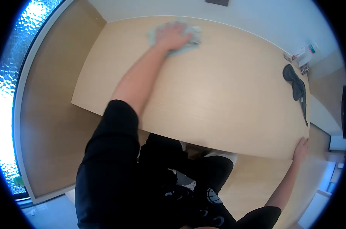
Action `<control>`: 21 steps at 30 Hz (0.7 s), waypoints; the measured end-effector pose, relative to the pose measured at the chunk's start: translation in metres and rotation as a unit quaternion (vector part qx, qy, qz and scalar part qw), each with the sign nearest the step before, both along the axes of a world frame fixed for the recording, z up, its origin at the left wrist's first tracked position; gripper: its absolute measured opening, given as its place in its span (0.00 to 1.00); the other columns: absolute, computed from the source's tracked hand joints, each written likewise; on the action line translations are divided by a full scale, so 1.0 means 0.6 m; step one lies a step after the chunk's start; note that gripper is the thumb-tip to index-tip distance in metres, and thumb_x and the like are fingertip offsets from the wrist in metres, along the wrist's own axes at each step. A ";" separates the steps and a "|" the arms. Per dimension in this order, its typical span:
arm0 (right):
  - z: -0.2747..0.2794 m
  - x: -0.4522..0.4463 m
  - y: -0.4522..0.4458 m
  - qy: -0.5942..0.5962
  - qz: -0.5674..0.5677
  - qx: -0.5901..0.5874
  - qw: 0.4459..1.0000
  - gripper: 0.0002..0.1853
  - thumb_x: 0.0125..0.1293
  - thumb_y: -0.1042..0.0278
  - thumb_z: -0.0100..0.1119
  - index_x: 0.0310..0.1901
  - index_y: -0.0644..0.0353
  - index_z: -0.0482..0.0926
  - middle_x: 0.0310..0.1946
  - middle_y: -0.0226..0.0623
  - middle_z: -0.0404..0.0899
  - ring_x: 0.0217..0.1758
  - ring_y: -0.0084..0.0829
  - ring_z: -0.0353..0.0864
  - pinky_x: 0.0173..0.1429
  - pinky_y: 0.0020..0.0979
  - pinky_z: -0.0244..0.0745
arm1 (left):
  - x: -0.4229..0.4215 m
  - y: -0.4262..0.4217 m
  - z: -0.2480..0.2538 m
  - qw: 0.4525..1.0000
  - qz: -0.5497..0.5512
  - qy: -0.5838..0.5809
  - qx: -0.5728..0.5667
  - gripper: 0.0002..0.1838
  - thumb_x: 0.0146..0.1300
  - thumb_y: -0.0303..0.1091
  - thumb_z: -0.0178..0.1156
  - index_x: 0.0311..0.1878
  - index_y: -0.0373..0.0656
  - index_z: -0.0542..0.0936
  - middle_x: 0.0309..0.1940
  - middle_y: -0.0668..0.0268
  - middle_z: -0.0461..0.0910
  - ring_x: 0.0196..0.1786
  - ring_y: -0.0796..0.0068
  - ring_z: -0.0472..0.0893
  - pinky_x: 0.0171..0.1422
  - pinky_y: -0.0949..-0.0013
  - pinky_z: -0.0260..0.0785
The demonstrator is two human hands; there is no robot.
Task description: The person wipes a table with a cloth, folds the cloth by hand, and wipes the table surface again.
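Observation:
At the far side of the light wooden desk (218,91), my left hand (173,36) presses a pale grey-green cloth (196,35) onto the surface. The hand and cloth are smeared by motion, and the cloth's edges stick out around the fingers. My left arm stretches across the desktop. My right hand (301,149) rests at the desk's near right corner with its fingers extended along the edge and no object visible in it. Farther up the right side lies a dark grey eye mask (294,83), its strap trailing toward that hand.
Small items and a white bottle (306,57) stand in the far right corner against the wall. A wooden side panel (54,99) and a bright textured window (4,103) border the left. My legs (215,168) are under the desk's front edge.

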State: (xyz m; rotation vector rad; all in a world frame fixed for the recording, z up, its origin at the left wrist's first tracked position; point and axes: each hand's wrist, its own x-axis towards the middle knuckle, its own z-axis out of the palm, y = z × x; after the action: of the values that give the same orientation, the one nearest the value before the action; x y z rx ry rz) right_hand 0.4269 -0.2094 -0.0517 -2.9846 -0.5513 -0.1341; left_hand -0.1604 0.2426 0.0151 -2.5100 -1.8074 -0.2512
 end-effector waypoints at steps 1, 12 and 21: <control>-0.006 0.007 -0.004 -0.008 0.002 -0.002 1.000 0.38 0.73 0.32 0.36 0.79 0.42 0.59 0.78 0.41 0.62 0.76 0.54 0.64 0.78 0.53 0.58 | -0.071 0.023 0.002 0.999 0.041 -0.006 -0.010 0.40 0.68 0.69 0.43 0.79 0.61 0.63 0.82 0.66 0.56 0.82 0.51 0.55 0.80 0.35 0.46; -0.064 0.102 -0.051 -0.031 0.079 0.043 0.995 0.36 0.77 0.36 0.38 0.77 0.50 0.63 0.74 0.48 0.67 0.74 0.54 0.67 0.76 0.49 0.61 | -0.369 0.171 0.033 0.931 0.364 -0.019 -0.030 0.45 0.65 0.71 0.42 0.81 0.59 0.57 0.83 0.66 0.51 0.83 0.47 0.52 0.79 0.30 0.42; -0.057 0.089 -0.079 -0.037 0.110 0.086 0.990 0.32 0.79 0.46 0.44 0.76 0.59 0.64 0.76 0.46 0.65 0.79 0.46 0.62 0.81 0.39 0.55 | -0.528 0.378 -0.054 0.963 0.268 -0.038 -0.007 0.47 0.71 0.66 0.45 0.75 0.28 0.63 0.76 0.42 0.61 0.80 0.47 0.60 0.84 0.54 0.49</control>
State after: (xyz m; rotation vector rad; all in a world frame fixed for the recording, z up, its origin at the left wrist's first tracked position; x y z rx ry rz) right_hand 0.4801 -0.2569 -0.0859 -2.7396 -0.8287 -0.2600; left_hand -0.4770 0.4696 -0.0172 -1.9315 -2.4267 -0.3100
